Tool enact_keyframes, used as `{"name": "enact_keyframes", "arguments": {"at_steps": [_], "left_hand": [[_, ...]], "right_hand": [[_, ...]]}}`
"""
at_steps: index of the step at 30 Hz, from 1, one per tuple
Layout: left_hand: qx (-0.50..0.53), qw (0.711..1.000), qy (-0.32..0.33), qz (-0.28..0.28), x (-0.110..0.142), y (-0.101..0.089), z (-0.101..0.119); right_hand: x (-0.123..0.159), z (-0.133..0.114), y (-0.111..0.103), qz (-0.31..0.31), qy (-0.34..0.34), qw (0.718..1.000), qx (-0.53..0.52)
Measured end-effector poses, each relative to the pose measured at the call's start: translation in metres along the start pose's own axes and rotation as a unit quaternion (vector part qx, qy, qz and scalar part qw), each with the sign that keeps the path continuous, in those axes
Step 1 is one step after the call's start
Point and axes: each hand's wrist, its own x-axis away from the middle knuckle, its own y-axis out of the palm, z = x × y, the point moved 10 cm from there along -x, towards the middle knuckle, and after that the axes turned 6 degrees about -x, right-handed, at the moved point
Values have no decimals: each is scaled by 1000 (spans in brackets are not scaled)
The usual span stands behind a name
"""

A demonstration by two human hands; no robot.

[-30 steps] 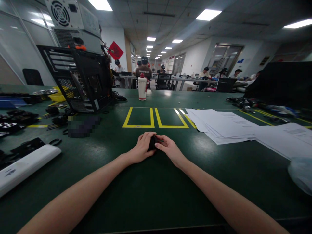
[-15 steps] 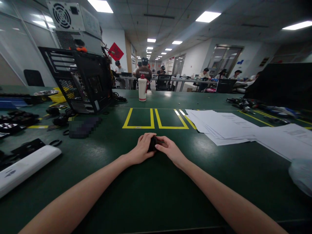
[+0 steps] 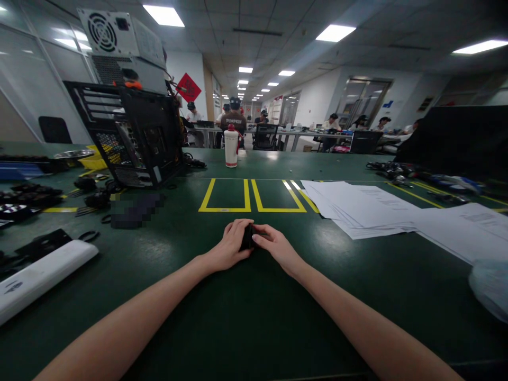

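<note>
Between my two hands, low over the green table (image 3: 254, 323), is a small black object (image 3: 246, 238); most of it is covered and its kind cannot be made out. My left hand (image 3: 230, 245) wraps round its left side, fingers over the top and thumb below. On the other side, my right hand (image 3: 275, 245) pinches its right edge between thumb and fingers. Just beyond my hands, two yellow tape outlines (image 3: 248, 196) mark the table top.
Paper sheets (image 3: 361, 206) lie to the right, with a plastic bag (image 3: 490, 288) nearer. An open computer case (image 3: 130, 132) bearing a power supply (image 3: 119, 34) stands back left. A white bar-shaped object (image 3: 47, 275) lies left. A tumbler (image 3: 230, 148) stands ahead; several people sit beyond.
Both hands keep their grip on the small black object and have hardly moved. The whole view has shifted very slightly.
</note>
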Motion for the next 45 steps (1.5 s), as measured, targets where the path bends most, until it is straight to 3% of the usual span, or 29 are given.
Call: {"name": "enact_keyframes", "arguments": {"at_steps": [3,8,13,16,24,30,37,42,45], "left_hand": [[4,1000,-2,-1,0,0,-1],[11,1000,-4,-3,-1,-2,0],[14,1000,-3,-3,-1,-3,1],[14,1000,-3,-4,-1,-4,2],[12,1000,-8,0,-1,-4,1],[10,1000,-4,9,-1,-1,-1],[14,1000,-10,-10,0,-1,-1],[19,1000,-14,-4,-1,-2,-1],[22,1000,-14,2,-1,-2,-2]], "right_hand": [[3,-4,6,-24,-11,999,-23],[4,-15,4,0,-46,999,-8],[1,-7,-1,17,-10,1000,7],[0,-2,2,-4,7,1000,-8],[3,-13,4,14,-40,998,-35],[0,-3,-2,30,2,999,-10],[5,-10,10,-21,-14,999,-42],[4,-12,4,9,-38,999,-22],[0,-6,-1,20,-18,1000,-2]]}}
